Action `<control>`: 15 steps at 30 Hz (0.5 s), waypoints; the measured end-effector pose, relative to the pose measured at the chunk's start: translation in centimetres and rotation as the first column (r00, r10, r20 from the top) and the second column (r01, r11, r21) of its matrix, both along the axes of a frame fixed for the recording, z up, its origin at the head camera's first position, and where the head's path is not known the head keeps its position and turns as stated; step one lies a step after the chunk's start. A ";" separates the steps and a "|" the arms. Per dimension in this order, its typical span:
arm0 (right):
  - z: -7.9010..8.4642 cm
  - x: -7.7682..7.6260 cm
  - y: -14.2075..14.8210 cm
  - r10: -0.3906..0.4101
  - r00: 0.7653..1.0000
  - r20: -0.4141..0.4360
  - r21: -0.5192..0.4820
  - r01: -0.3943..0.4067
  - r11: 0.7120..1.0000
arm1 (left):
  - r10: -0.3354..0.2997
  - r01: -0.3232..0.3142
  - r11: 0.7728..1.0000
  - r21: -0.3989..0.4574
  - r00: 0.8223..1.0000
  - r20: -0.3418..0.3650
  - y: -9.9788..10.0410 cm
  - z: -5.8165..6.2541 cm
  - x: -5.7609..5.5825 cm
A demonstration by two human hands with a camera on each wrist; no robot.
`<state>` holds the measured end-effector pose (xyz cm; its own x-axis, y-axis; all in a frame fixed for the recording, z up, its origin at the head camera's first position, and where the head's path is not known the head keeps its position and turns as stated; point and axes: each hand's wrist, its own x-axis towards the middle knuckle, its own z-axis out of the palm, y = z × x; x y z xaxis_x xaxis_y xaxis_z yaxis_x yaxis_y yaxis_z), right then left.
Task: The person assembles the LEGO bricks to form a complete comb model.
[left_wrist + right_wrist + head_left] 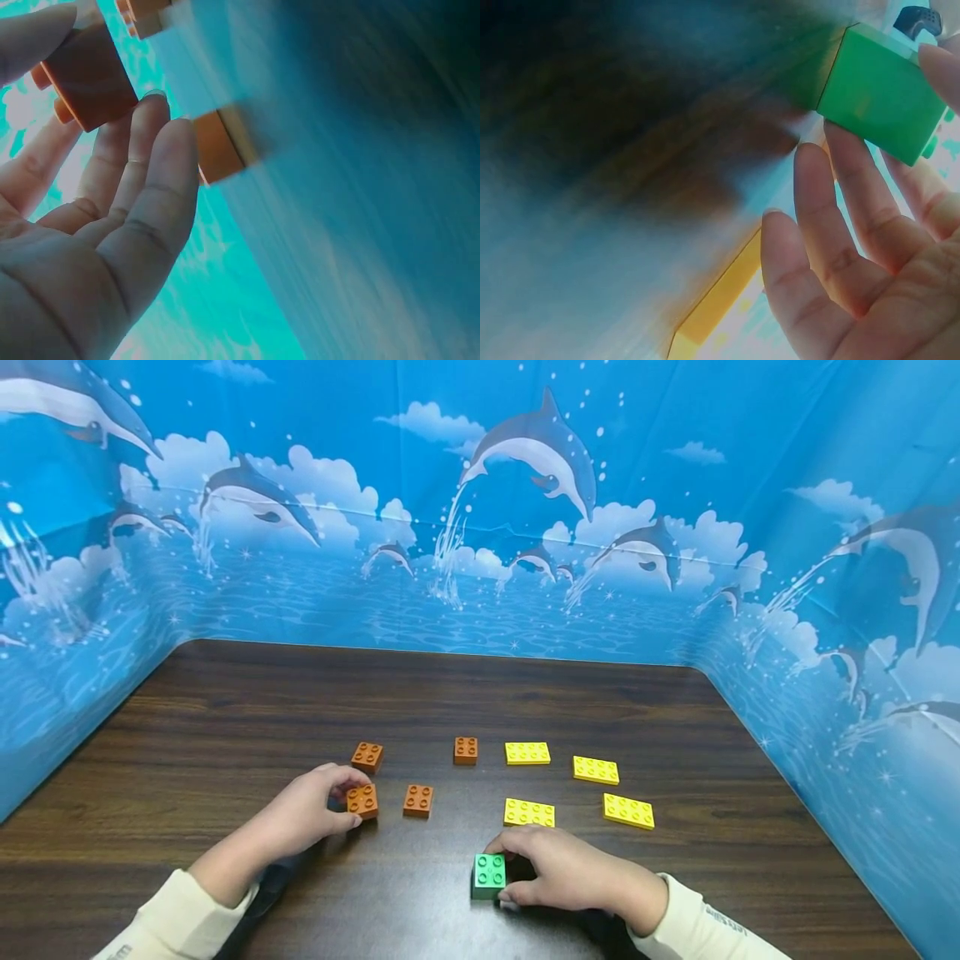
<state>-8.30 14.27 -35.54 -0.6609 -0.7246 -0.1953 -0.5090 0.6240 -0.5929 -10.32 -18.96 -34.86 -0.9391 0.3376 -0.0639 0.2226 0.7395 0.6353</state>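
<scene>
An orange-brown toy brick [362, 802] with four studs is pinched between the thumb and fingertips of my left hand [307, 814]. The left wrist view shows that same brick [88, 75] from the side, the thumb on one face. Over at the front middle, my right hand [566, 868] grips a green brick [489, 875] from its right side. In the right wrist view the green brick [881, 94] stands on the table, its lower edge meeting the surface. A yellow brick [529, 812] lies just beyond my right hand, partly hidden by it.
Three more orange-brown bricks, one behind [367, 757], one beside [417, 801] and one farther back [466, 750], lie near my left hand. Flat yellow bricks [527, 753] are spread at the back right. A blue dolphin-print sheet [480, 602] walls the dark wooden table [262, 693].
</scene>
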 end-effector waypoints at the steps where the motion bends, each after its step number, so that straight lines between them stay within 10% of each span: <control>1: 0.0 0.0 0.0 0.000 1.000 0.002 0.000 0.000 1.000 | -0.003 0.003 1.000 0.005 1.000 -0.009 0.2 0.0 0.1; 15: 0.0 -0.1 0.1 0.004 1.000 0.010 -0.015 -0.004 1.000 | -0.016 0.017 0.994 0.108 1.000 -0.009 2.8 0.8 0.9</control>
